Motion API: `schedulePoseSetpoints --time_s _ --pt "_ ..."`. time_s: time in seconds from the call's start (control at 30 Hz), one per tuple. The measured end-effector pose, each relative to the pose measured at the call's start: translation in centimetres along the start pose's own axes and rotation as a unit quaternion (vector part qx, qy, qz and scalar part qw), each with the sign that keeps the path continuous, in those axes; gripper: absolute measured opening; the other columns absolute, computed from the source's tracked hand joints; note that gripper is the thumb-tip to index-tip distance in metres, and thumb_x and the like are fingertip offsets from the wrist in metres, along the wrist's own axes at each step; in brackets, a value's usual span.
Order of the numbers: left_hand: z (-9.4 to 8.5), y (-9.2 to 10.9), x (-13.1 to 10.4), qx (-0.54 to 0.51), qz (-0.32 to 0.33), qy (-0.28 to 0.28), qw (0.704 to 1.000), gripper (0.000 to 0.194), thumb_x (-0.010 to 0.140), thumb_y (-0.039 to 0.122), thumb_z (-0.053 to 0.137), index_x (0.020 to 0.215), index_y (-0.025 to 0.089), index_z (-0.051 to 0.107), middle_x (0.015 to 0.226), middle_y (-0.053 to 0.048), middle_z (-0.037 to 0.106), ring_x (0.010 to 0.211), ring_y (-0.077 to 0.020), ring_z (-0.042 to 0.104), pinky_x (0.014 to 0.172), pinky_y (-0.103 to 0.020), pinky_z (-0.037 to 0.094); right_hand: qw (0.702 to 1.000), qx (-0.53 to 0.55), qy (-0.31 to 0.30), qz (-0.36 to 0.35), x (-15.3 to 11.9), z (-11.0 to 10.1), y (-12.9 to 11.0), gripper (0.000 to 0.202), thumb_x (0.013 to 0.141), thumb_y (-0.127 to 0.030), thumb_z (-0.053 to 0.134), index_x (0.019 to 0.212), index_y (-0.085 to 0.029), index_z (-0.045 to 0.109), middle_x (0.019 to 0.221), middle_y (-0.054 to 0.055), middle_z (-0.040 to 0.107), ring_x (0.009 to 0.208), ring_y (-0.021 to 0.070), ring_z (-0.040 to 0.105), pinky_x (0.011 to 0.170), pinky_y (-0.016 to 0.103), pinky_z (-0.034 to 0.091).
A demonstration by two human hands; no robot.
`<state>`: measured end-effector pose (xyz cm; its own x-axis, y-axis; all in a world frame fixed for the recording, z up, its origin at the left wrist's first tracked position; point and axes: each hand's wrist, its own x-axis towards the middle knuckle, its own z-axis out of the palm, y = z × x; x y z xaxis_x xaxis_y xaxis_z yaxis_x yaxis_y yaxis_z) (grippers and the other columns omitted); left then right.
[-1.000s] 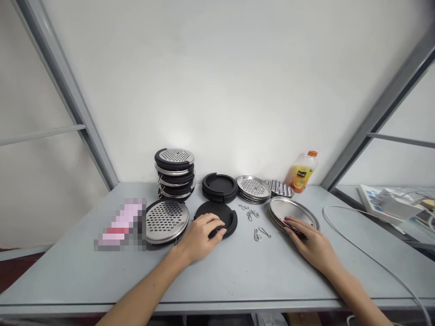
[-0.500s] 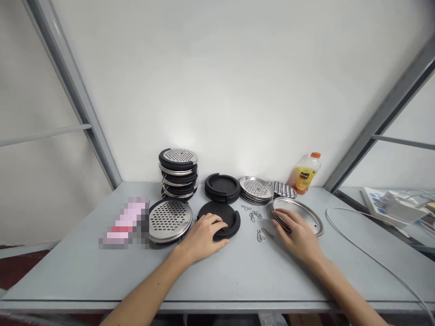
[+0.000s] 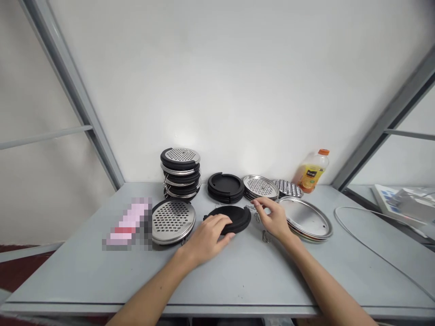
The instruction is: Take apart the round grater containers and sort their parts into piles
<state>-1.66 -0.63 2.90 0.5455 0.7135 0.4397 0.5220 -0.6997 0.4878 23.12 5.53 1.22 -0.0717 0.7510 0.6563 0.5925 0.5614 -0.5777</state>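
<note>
My left hand (image 3: 211,237) is closed on the near left edge of a black round holder (image 3: 239,217), which is slightly tilted above the grey table. Just right of the holder, my right hand (image 3: 272,219) is closed in a pinch near small wire clips; what its fingertips hold, if anything, is too small to make out. One wire clip (image 3: 266,237) lies below that hand. Beside my right forearm is a stack of round metal plates (image 3: 306,217). A perforated metal disc with black edging (image 3: 173,221) lies left of my left hand.
At the back stand a tall stack of assembled discs (image 3: 180,174), black holders (image 3: 225,186), perforated plates (image 3: 261,186), a grater plate (image 3: 288,188) and a juice bottle (image 3: 314,172). A white cable (image 3: 374,256) curves along the right; a blurred pink item (image 3: 127,224) lies left.
My right hand has left the metal plates and moved left to the clips beside the black holder. The holder is now slightly raised and tilted in my left hand. The view has shifted slightly.
</note>
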Motion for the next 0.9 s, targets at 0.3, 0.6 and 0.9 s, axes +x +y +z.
schedulePoseSetpoints --time_s 0.3,0.6,0.9 --pt "-0.2 -0.4 0.1 -0.241 -0.090 0.207 0.944 0.034 0.098 0.041 0.036 0.120 0.019 0.051 0.119 -0.010 0.061 0.111 -0.0217 0.057 0.096 -0.036 0.046 0.959 0.230 -0.154 0.055 0.0 0.7 -0.7 0.050 0.090 -0.053 0.047 0.128 -0.022 0.053 0.121 0.010 0.062 0.108 0.0248 0.059 0.092 0.039 0.048" --pt "-1.1 -0.5 1.5 -0.512 -0.175 0.266 0.798 0.051 0.093 0.051 0.043 0.133 0.019 0.049 0.128 -0.011 0.062 0.119 -0.0243 0.057 0.103 -0.042 0.044 0.920 0.280 -0.241 0.128 0.2 0.9 -2.3 0.038 0.087 -0.051 0.055 0.072 -0.018 0.065 0.069 0.002 0.064 0.067 0.0157 0.058 0.068 0.029 0.048" --pt "0.9 -1.0 0.7 -0.367 -0.215 0.110 0.898 0.065 0.083 0.032 0.066 0.140 0.023 0.035 0.144 -0.010 0.047 0.130 -0.0241 0.048 0.109 -0.040 0.041 0.923 0.266 -0.211 0.182 0.7 -0.1 -1.4 0.043 0.087 -0.055 0.052 0.077 -0.015 0.063 0.067 0.000 0.059 0.063 0.0126 0.053 0.058 0.024 0.044"
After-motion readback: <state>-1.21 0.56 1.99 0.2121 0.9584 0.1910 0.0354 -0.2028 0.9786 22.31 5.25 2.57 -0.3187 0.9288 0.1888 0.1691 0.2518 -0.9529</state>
